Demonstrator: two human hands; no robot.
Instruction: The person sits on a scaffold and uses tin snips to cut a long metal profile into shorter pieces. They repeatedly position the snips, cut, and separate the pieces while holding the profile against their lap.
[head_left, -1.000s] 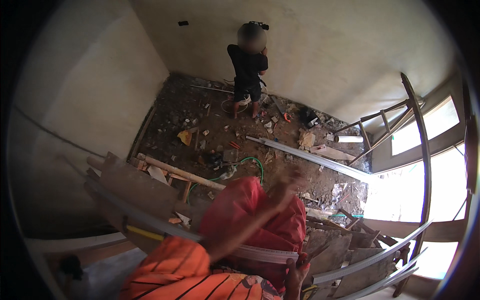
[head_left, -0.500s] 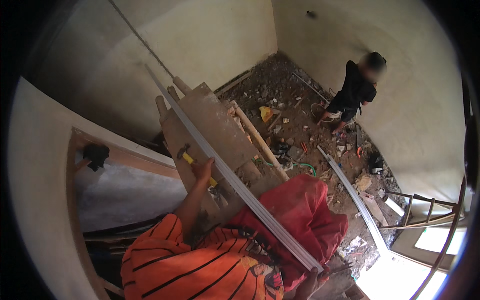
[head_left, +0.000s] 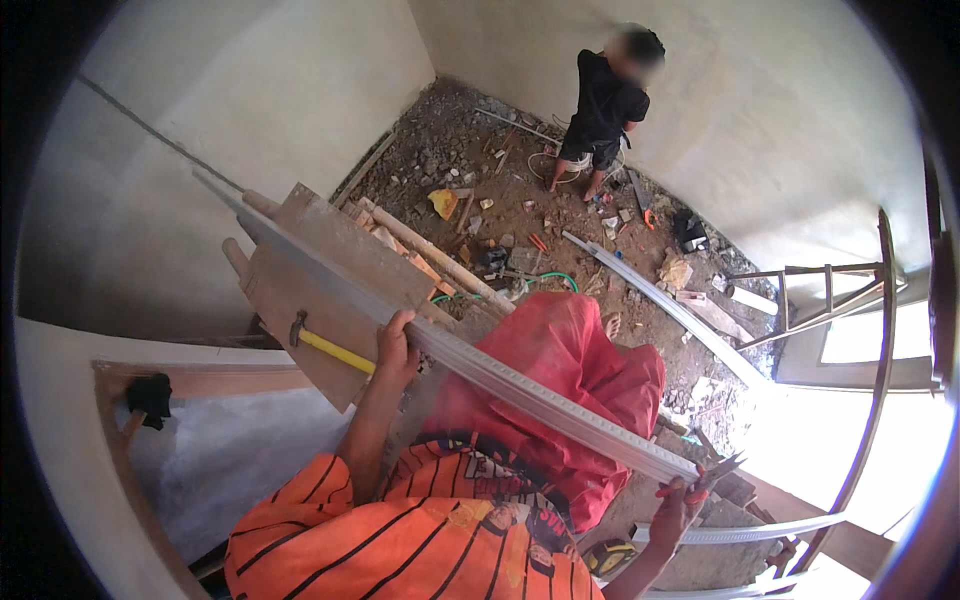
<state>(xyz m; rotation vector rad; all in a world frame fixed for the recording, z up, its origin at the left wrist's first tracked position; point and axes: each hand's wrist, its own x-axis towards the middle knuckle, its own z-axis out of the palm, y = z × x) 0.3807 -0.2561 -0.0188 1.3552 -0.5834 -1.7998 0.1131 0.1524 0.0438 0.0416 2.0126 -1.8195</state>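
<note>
As a person in an orange striped shirt and red trousers crouches in a bare-walled room, long pale metal strips (head_left: 520, 375) lie slantwise across the lap, running from the board's far side to the right hand. Among the rubble on the floor, near the far wall, stands what may be a black container (head_left: 690, 230), its contents too small to tell. The left hand (head_left: 393, 352) reaches forward from a bent arm, its fingers closed on the near edge of the strips. The right hand (head_left: 677, 505), raised at lower right, is clamped around the red handles of a pair of snips (head_left: 722, 470), blades pointing outward beside the strips' end; whether it also pinches that end cannot be told. A yellow-handled hammer (head_left: 337, 351) lies on the brown board (head_left: 330, 265) just beside the left hand, and a tape measure (head_left: 610, 556) sits near the right forearm. Beyond, a co-worker (head_left: 605, 105) in black faces the wall.
</note>
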